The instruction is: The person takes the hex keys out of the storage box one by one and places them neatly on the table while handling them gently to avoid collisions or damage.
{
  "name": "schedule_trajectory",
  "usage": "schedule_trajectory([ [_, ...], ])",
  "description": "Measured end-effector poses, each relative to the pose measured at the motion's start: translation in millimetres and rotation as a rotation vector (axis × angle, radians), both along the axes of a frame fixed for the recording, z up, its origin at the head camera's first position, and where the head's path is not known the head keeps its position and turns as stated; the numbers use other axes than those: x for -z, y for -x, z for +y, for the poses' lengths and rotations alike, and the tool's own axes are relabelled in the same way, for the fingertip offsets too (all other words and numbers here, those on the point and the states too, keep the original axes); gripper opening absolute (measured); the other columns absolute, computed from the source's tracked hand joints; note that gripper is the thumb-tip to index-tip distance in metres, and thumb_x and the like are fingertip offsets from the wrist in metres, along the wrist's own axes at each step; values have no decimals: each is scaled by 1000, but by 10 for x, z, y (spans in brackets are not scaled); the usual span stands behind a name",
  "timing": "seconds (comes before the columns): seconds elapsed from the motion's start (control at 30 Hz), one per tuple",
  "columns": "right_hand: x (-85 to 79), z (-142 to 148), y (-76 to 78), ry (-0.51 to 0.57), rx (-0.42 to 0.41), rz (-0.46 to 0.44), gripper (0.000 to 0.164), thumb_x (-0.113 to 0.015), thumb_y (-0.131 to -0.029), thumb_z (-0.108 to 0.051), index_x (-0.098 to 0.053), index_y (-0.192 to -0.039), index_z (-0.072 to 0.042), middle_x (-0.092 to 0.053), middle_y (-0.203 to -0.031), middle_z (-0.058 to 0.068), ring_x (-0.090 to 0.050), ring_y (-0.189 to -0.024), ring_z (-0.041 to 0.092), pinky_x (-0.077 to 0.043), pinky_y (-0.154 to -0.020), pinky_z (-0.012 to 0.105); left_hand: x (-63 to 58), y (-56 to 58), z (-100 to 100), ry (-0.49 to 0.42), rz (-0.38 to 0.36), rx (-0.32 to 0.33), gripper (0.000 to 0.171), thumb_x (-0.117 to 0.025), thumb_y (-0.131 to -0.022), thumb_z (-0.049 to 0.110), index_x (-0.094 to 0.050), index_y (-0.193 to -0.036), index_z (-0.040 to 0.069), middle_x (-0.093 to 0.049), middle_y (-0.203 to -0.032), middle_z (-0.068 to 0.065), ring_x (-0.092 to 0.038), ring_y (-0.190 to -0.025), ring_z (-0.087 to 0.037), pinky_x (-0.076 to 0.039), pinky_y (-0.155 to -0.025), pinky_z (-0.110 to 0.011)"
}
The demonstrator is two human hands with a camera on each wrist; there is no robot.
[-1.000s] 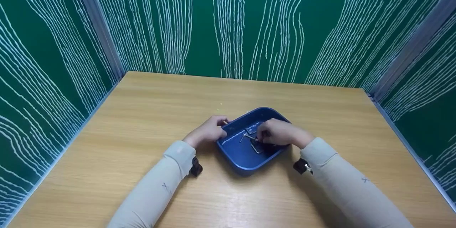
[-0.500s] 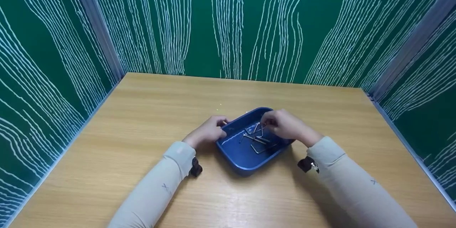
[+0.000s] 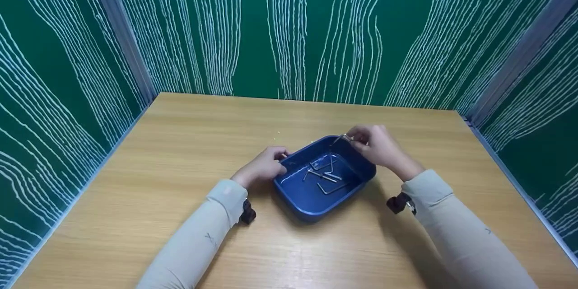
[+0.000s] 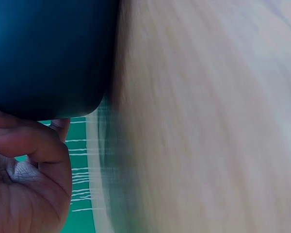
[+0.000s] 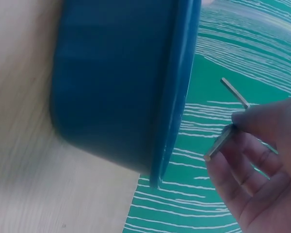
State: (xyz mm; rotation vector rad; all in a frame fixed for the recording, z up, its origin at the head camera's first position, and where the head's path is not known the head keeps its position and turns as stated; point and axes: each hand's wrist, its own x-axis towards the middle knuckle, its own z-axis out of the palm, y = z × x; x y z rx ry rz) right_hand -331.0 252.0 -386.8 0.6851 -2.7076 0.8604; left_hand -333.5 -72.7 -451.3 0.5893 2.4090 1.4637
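A blue plastic bin [image 3: 295, 205] sits on the table, turned at an angle. Several L-shaped metal hex keys [image 3: 324, 176] lie loose on its floor. My left hand [image 3: 264, 164] grips the bin's left corner, thumb and fingers against the wall; in the left wrist view that hand [image 4: 29, 170] meets the bin's side. Above the far right rim, my right hand [image 3: 377, 144] pinches one hex key [image 3: 337, 140] between thumb and fingers. In the right wrist view this hex key [image 5: 235, 93] shows both its arms, clear of the bin's rim.
The wooden table [image 3: 203, 135] extends around the bin on all sides. Green walls with white wavy lines [image 3: 253, 31] stand at the back and both sides. A few tiny pale specks [image 3: 276, 135] lie behind the bin.
My right hand has risen out of the bin toward the far right rim, bringing a hex key up with it. The left hand and the bin have stayed put.
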Motion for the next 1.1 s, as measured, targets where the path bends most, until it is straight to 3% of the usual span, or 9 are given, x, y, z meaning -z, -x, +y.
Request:
schedule_trajectory([
  [0.23, -43, 104, 26, 83, 84, -61, 16, -66, -96, 9, -74, -110, 8, -77, -95, 24, -68, -80, 25, -50, -69, 18, -9, 2, 6, 23, -6, -17, 40, -58, -82, -6, -70, -120, 2, -70, -123, -17, -62, -107, -25, -52, -86, -30],
  [0.6, -81, 301, 44, 154, 173, -104, 17, -66, -100, 5, -71, -115, 9, -71, -92, 22, -60, -66, 12, -50, -56, 20, 19, 27, 7, 31, -9, -17, 38, -60, -84, -6, -71, -119, 3, -70, -125, -17, -63, -111, -28, -54, -90, -35],
  [1.1, -68, 665, 37, 171, 340, -149, 27, -63, -103, -4, -68, -127, 7, -70, -104, 21, -62, -83, 17, -53, -65, 20, 6, 20, 4, 27, 4, -2, 37, -59, -85, -6, -72, -119, 4, -71, -123, -18, -63, -107, -26, -53, -87, -32],
])
